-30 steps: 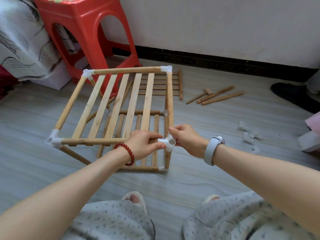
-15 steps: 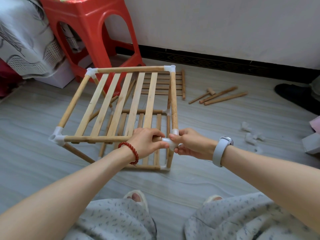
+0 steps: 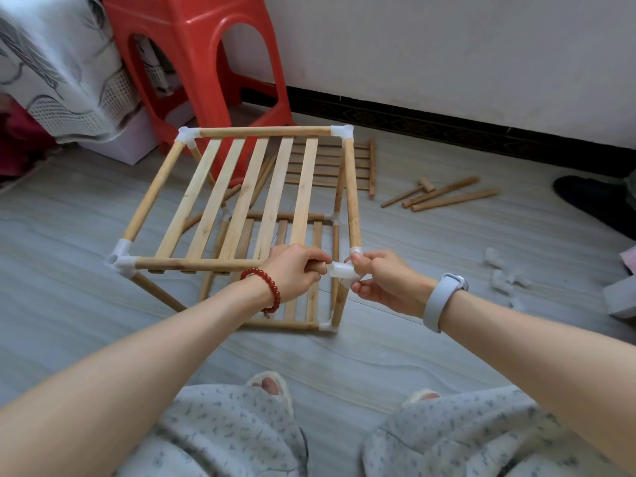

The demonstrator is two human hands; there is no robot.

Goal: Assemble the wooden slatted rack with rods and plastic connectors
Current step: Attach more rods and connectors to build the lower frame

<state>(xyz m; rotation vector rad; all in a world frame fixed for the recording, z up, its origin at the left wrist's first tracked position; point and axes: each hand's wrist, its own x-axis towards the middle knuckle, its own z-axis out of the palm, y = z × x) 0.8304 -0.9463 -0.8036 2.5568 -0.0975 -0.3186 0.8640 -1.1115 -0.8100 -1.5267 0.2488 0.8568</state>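
Near right corner of the wooden rack, on the grey floor in front of the knees: a white plastic connector pinched by the right hand — thumb on top, fingers curled beneath. Just left of it, the left hand wrapped round the end of the front rod, the rod tip showing bare beside the connector's open socket. Whether rod and connector already touch — cannot tell. Right side rod running back from the connector to the far right corner piece; upright rod below the connector going down to the lower shelf. Top shelf of five slats framed by rods, with white corner pieces at the far left and near left.

Further out: another slatted panel flat on the floor behind the rack, three loose rods and what looks like a small wooden mallet to its right, a scatter of spare white connectors near the right wrist. Red bead bracelet on the left wrist, pale band on the right. Red plastic stool at the back left, against the white wall.
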